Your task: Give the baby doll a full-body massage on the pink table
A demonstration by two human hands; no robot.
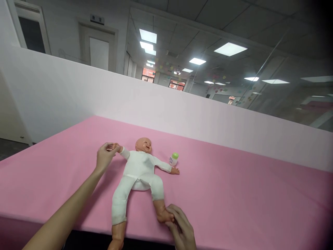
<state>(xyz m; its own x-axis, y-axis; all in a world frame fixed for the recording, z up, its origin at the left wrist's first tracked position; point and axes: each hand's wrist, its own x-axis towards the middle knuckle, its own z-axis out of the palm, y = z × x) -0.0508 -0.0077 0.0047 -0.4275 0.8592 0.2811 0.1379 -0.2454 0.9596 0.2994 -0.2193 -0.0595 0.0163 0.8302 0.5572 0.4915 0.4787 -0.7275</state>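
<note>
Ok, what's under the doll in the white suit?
The white-suited plastic baby doll lies on a smooth pink sheet; whatever is directly beneath its body is hidden.

My left forearm (66,208) is bare and reaches in from the near left, slanting up and to the right across the view. My left hand (105,158) is the farther of the two, its wrist bent gently and its fingers (111,147) curled over in a closed pinch, pointing right.

My right hand (182,227) sits well apart from it, at the near right, low in the view. The bottom edge cuts it off at the wrist, so none of that forearm shows. Its fingers (175,209) curve to the left and close in a loose grip, with the back of the hand turned up toward me.
</note>
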